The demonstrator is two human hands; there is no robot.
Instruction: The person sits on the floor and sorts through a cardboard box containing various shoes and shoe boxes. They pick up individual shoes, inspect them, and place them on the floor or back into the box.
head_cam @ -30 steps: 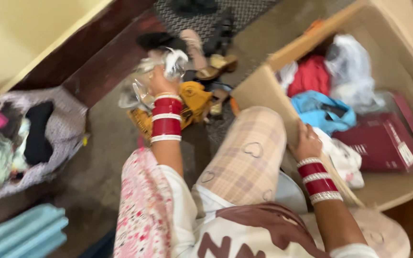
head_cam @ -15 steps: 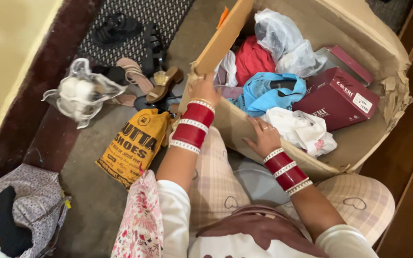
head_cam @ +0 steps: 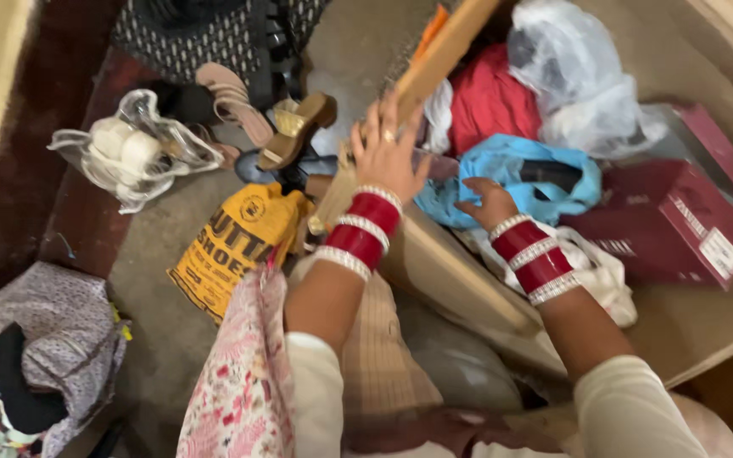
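Observation:
My left hand (head_cam: 388,151) grips the near flap of a large cardboard box (head_cam: 443,263), fingers wrapped over its top edge. Inside the box, my right hand (head_cam: 487,202) rests on a blue bag (head_cam: 545,174), its fingers curled into the bag's near edge. Both wrists wear red and white bangles. Around the blue bag lie a red cloth (head_cam: 489,102), a clear plastic bag (head_cam: 579,76), a white printed bag (head_cam: 600,271) and two maroon shoe boxes (head_cam: 672,225).
On the floor to the left of the box lie a yellow printed bag (head_cam: 235,242), a clear bag with white items (head_cam: 129,148), tan and pink sandals (head_cam: 294,127) and a black mat (head_cam: 205,34). A grey patterned bag of clothes (head_cam: 53,339) sits at the lower left.
My left hand dropped the clear bag on the floor and took hold of the box flap. My right hand moved from the box wall into the box onto the blue bag.

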